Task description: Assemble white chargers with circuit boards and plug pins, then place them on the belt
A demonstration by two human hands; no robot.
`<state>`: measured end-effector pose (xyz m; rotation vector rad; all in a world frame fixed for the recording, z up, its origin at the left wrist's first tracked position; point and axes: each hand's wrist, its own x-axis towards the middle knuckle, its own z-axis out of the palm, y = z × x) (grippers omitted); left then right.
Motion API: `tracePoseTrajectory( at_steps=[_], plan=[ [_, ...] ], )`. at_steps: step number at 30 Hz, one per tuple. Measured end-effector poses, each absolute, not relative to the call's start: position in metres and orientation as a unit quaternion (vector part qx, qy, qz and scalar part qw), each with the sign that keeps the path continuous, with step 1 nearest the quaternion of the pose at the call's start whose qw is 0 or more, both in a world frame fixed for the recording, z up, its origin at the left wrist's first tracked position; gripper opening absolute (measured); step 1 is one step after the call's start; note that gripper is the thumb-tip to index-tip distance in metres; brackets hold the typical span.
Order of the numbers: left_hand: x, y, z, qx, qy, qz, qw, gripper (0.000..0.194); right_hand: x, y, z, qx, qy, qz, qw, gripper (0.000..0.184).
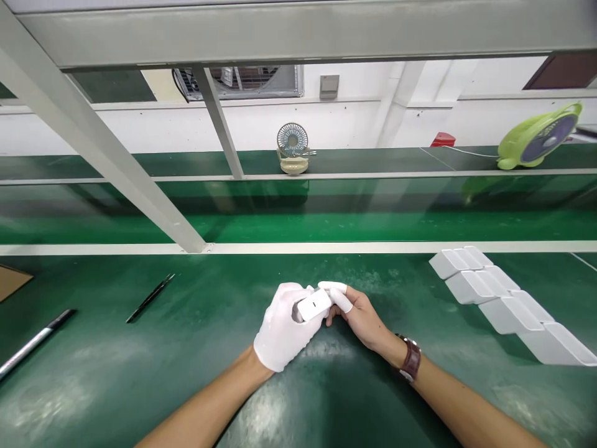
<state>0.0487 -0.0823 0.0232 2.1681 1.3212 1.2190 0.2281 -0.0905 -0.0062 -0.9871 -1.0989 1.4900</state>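
Note:
My left hand (283,328) wears a white glove and is closed round a small white plastic block (314,305) with a dark slot on its face. My right hand (355,313), bare except for white finger cots on two fingertips and a brown-strapped watch at the wrist, pinches the same block from the right. Both hands meet over the middle of the green bench mat (196,348), low above its surface.
A stepped row of white blocks (506,305) lies at the right. Black tweezers (150,297) and a silver-and-black pen (33,343) lie at the left, with a cardboard corner (12,279) at the far left. A sloping metal strut (116,168) crosses ahead. Two small fans (293,148) (538,137) stand on the far shelf.

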Motion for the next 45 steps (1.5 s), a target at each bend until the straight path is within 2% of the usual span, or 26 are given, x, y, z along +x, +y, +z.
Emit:
tracePoseTrajectory(
  at_steps=[6, 14, 23, 29, 33, 38, 42, 45],
  plan=[
    [0.049, -0.082, 0.024, 0.751, 0.503, 0.404, 0.138, 0.033, 0.230, -0.092, -0.003, -0.415, -0.515, 0.576, 0.480, 0.046],
    [0.056, -0.089, 0.033, 0.749, 0.544, 0.331, 0.182, 0.050, 0.230, -0.090, -0.005, -0.433, -0.498, 0.571, 0.489, 0.048],
    [0.053, -0.089, 0.032, 0.750, 0.541, 0.317, 0.209, 0.053, 0.229, -0.091, -0.003, -0.430, -0.480, 0.579, 0.499, 0.050],
    [0.049, -0.089, 0.023, 0.775, 0.505, 0.344, 0.161, 0.052, 0.230, -0.091, -0.009, -0.416, -0.473, 0.590, 0.505, 0.047],
    [0.041, -0.080, 0.011, 0.831, 0.412, 0.355, 0.115, 0.041, 0.230, -0.091, -0.017, -0.402, -0.456, 0.586, 0.537, 0.042],
    [0.034, -0.066, 0.002, 0.880, 0.324, 0.320, 0.134, 0.047, 0.234, -0.093, -0.023, -0.451, -0.543, 0.422, 0.569, 0.030],
    [0.029, -0.058, 0.004, 0.849, 0.357, 0.368, 0.125, 0.035, 0.241, -0.094, -0.024, -0.496, -0.693, 0.246, 0.461, 0.016],
    [0.021, -0.054, 0.015, 0.813, 0.408, 0.404, 0.102, 0.026, 0.244, -0.096, -0.026, -0.487, -0.740, 0.199, 0.419, 0.017]
  ],
)
